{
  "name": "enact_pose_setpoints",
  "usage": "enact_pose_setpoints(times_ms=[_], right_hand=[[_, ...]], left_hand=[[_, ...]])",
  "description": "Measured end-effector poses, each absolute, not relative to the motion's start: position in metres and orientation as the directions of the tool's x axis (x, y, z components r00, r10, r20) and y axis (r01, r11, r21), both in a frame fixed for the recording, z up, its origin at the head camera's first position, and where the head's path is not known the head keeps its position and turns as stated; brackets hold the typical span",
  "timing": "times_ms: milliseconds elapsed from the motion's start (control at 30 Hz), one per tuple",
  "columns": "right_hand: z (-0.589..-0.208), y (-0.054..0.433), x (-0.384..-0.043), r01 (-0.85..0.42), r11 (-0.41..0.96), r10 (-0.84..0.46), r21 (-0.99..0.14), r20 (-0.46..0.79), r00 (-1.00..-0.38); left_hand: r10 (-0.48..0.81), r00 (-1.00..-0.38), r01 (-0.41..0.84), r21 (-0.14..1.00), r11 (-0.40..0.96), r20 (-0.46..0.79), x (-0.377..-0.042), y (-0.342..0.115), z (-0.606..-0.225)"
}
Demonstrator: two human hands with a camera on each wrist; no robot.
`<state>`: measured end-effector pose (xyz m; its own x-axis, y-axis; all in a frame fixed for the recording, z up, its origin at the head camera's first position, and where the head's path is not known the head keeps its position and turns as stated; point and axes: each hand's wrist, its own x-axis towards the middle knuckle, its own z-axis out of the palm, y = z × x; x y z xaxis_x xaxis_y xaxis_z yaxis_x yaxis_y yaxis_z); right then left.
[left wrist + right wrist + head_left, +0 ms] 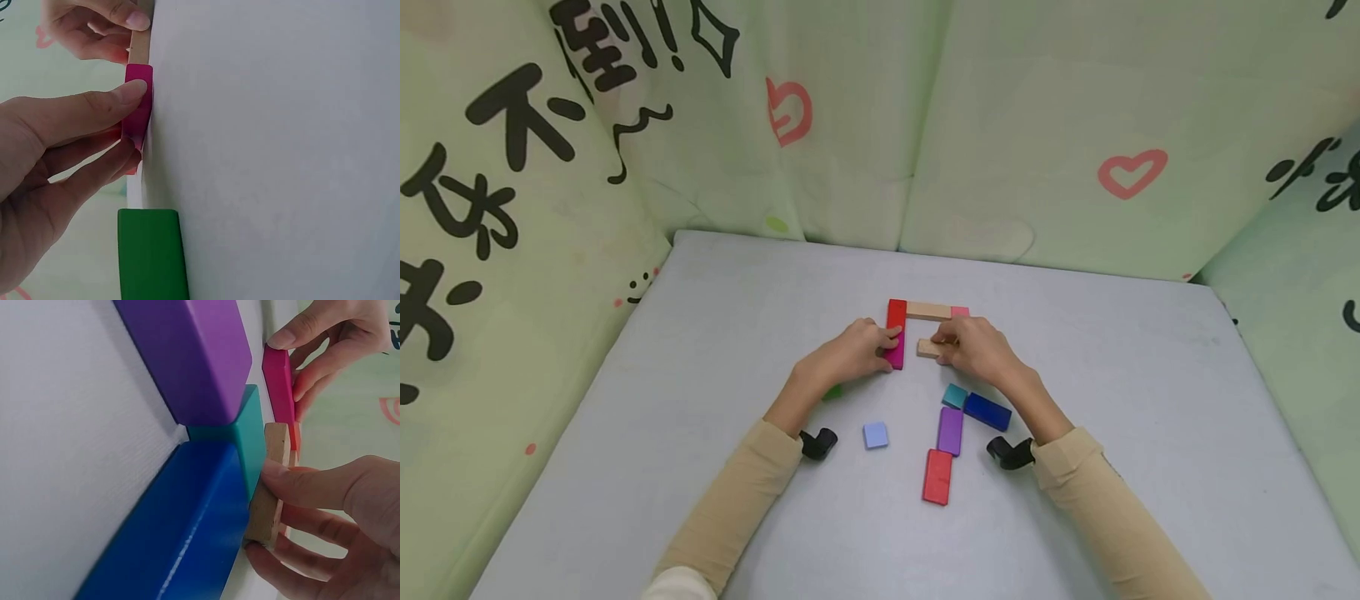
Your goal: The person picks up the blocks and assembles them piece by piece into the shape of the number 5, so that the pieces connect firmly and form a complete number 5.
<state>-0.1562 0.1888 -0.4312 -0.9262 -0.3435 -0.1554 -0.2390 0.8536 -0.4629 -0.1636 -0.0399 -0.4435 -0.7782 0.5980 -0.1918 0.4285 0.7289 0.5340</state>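
In the right grip (pixel 979 348), a plain wooden block (pixel 927 347) is pinched between thumb and fingers; just beside it, the left grip (pixel 852 348) pinches a magenta block (pixel 897 356), end to end with a red block (pixel 897 312). A purple block (pixel 950 431) lies on the pale surface (pixel 1150 400); green printed curtains (pixel 1000 100) hang on three sides.

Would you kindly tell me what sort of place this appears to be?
Probably a curtained-off tabletop workspace: pale green printed fabric curtains hang on three visible sides of a flat, light-grey table, where small coloured rectangular blocks lie.
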Motion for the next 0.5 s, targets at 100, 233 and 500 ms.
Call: enact_pose_setpoints(times_ms=[100,233,500], right_hand=[[-0.4314,0.1894,-0.1571,-0.242,0.856,-0.342,-0.456,-0.15,-0.928],[-0.4307,0.1884,-0.1563,-0.246,0.856,-0.343,-0.455,-0.144,-0.928],[-0.4296,0.1858,-0.1527,-0.322,0.848,-0.402,-0.421,-0.117,-0.908]], left_hand=[[0.603,-0.777,0.433,0.542,0.72,-0.181,-0.1646,-0.0398,-0.4432],[0.605,-0.776,0.431,0.551,0.714,-0.177,-0.1652,-0.0402,-0.4438],[0.606,-0.774,0.428,0.556,0.713,-0.181,-0.1655,-0.0405,-0.445]])
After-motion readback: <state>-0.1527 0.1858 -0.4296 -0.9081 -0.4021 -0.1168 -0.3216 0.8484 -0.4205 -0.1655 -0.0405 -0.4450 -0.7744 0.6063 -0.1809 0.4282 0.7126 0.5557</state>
